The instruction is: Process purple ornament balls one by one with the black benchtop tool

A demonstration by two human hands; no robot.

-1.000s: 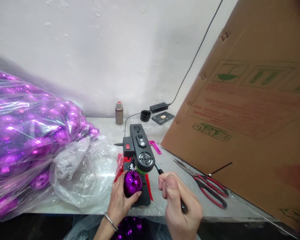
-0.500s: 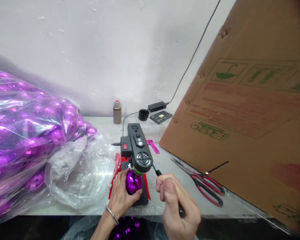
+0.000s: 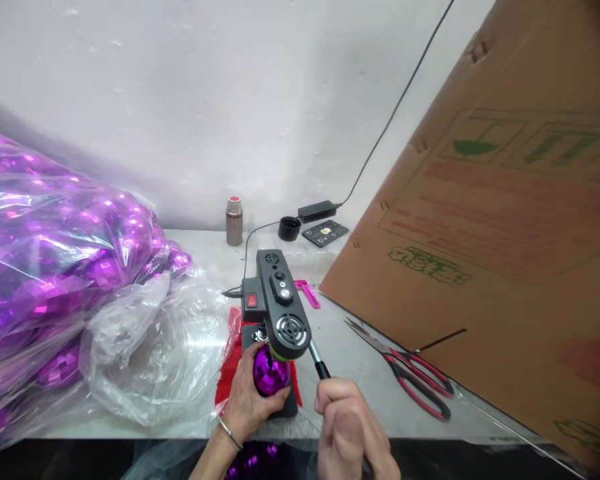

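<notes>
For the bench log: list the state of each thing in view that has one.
purple ball: gripped by left hand, under the machine head
lever: gripped by right hand
red switch: lit
scissors: lying flat, blades shut
flask: upright, capped
bag of balls: lying on its side

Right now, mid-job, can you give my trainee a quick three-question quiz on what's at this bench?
1. True or false: the left hand has the purple ball in its grip under the black machine.
2. Multiple choice: what lies on the table right of the machine, by the cardboard? A) pliers B) scissors C) a knife
3. Fill in: the right hand grips the machine's ____.

Key
1. True.
2. B, the red-handled scissors.
3. Lever, the black-sleeved rod sticking out of the machine's right side.
</notes>
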